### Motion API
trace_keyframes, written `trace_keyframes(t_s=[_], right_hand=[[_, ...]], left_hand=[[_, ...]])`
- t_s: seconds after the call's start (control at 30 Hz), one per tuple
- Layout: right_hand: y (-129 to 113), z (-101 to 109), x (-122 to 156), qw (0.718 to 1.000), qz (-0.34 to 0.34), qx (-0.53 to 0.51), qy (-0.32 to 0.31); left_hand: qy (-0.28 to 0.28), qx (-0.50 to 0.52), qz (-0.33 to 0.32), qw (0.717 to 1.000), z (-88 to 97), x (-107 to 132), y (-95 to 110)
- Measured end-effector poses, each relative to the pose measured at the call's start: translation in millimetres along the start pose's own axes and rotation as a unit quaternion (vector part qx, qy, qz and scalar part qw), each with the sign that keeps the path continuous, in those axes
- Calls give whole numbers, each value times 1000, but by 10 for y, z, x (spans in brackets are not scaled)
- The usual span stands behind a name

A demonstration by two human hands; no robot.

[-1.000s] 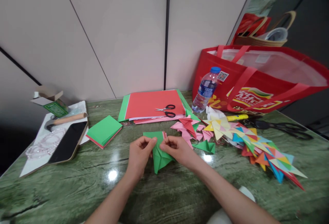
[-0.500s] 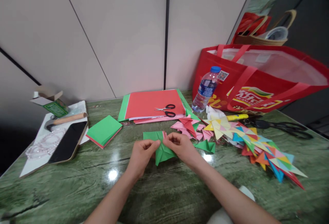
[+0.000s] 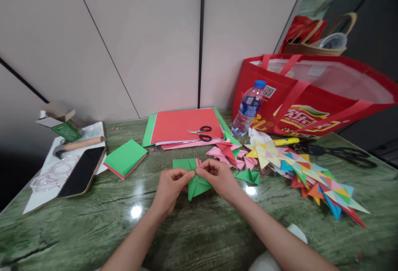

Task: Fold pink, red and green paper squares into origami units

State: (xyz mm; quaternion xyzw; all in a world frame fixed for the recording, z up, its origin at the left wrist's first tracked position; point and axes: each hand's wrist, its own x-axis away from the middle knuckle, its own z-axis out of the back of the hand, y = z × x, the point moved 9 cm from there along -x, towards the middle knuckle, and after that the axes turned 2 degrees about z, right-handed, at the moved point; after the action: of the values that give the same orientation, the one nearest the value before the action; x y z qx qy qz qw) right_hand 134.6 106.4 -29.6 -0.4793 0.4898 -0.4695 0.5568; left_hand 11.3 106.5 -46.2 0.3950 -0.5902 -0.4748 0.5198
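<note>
My left hand [image 3: 171, 186] and my right hand [image 3: 217, 175] meet at the middle of the green marble table [image 3: 93, 229]. Both pinch a folded green paper piece [image 3: 196, 186] just above the tabletop, fingers closed on its upper edge. Right behind the hands lies a small stack of green and pink folded sheets [image 3: 185, 163]. A folded green piece [image 3: 248, 176] rests to the right of my right hand.
Square green papers [image 3: 126, 157] lie left; red and green sheets [image 3: 183, 128] with small scissors [image 3: 202, 134] sit behind. Folded pink pieces [image 3: 228, 155], a colourful paper chain [image 3: 311, 177], a water bottle [image 3: 248, 108], red bag [image 3: 314, 96], large scissors [image 3: 338, 153], a phone [image 3: 82, 171] and a hammer [image 3: 77, 144] surround.
The green piece was longer and hung lower a second ago; its lower point has been folded up, and both hands have drawn closer together at its top edge.
</note>
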Motion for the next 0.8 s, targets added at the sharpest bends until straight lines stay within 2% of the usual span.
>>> trace_keyframes(t_s=[0.27, 0.47, 0.6, 0.8], right_hand=[[-7, 33, 21, 998, 24, 36, 35], [-23, 31, 27, 997, 35, 56, 34], [-21, -15, 19, 999, 23, 36, 13], [51, -86, 7, 999, -27, -9, -22]], left_hand=[[20, -6, -10, 1000, 26, 8, 42], [18, -29, -30, 999, 26, -1, 64], [30, -69, -64, 995, 60, -5, 100], [46, -101, -75, 991, 92, 7, 94]])
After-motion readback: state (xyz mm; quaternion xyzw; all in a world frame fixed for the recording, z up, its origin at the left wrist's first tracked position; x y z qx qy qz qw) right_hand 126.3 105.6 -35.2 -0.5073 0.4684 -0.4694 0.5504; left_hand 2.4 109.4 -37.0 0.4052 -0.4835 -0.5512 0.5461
